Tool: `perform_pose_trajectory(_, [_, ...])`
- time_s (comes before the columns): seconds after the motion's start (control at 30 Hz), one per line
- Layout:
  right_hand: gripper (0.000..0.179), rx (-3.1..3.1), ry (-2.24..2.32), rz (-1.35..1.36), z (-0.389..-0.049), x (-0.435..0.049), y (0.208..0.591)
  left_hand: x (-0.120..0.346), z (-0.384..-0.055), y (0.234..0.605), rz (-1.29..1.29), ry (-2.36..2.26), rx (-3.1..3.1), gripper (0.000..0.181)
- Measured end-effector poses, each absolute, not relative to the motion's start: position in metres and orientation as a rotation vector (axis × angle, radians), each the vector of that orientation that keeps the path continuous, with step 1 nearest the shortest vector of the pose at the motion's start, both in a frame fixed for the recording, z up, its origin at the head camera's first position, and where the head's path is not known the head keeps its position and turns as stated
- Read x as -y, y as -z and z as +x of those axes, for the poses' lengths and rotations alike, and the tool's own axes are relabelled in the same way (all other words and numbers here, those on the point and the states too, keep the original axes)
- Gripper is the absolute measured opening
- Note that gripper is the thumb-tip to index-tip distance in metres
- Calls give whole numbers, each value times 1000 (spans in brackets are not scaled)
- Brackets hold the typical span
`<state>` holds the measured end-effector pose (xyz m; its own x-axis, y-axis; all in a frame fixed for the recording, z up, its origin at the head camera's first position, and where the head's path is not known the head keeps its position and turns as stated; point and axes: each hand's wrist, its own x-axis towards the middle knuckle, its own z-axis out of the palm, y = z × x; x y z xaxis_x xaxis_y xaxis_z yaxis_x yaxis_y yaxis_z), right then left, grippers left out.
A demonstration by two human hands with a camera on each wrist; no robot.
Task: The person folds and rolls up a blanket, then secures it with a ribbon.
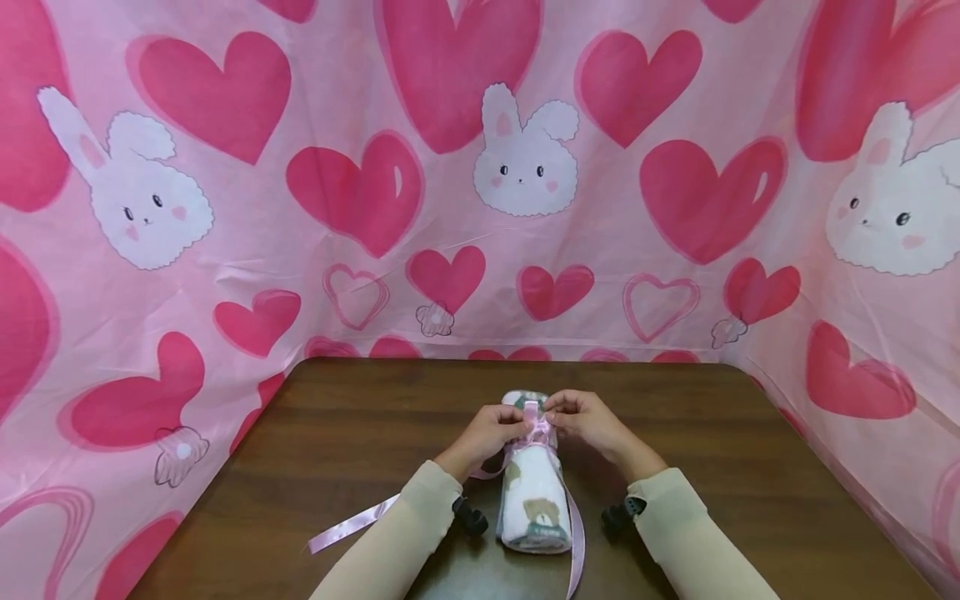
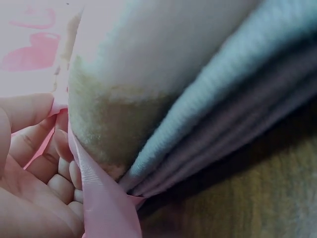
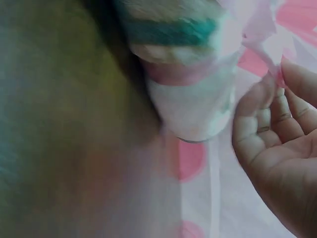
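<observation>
A rolled white towel [image 1: 531,487] with a brown bear print lies lengthwise on the table. Pink satin ribbon [image 1: 537,432] is tied around its far half, with a loop standing up at the knot. My left hand [image 1: 483,435] pinches the ribbon on the left of the knot; the left wrist view shows thumb and finger on it beside the towel [image 2: 106,119]. From the other side, my right hand [image 1: 596,427] pinches a piece of ribbon [image 3: 267,52] between thumb and forefinger, its other fingers loosely curled. The exact form of the knot is partly covered by fingers.
One ribbon tail [image 1: 352,527] stretches left across the brown wooden table [image 1: 675,417]; another tail [image 1: 576,533] runs down the towel's right side toward the near edge. Pink cloth [image 1: 465,225] with hearts and rabbits hangs behind and at both sides.
</observation>
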<state>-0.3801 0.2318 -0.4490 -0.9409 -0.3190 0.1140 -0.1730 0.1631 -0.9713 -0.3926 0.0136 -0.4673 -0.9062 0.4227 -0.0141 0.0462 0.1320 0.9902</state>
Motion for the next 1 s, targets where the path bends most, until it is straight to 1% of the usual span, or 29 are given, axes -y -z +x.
perform_pose_trajectory(0.2, [25,-2253,1915,-555,-384,-232,438,-15,-392,467,523,-1816,-2165,14])
perform_pose_trajectory(0.5, [27,-2455,1867,-578,-384,-227,429,-14,-393,467,546,-1828,-2160,15])
perform_pose_trajectory(0.63, [23,-2626,1709,-558,-382,-228,426,-13,-392,466,544,-1811,-2166,13])
perform_pose_trajectory(0.8, [18,-2838,1465,-623,-380,-230,420,-12,-391,463,583,-1815,-2184,13])
perform_pose_trajectory(0.9, [21,-2740,1538,-667,-380,-233,417,-14,-391,462,613,-1814,-2183,14])
perform_pose_trajectory(1.0, [30,-2555,1667,-707,-380,-236,417,-13,-391,462,631,-1810,-2179,15])
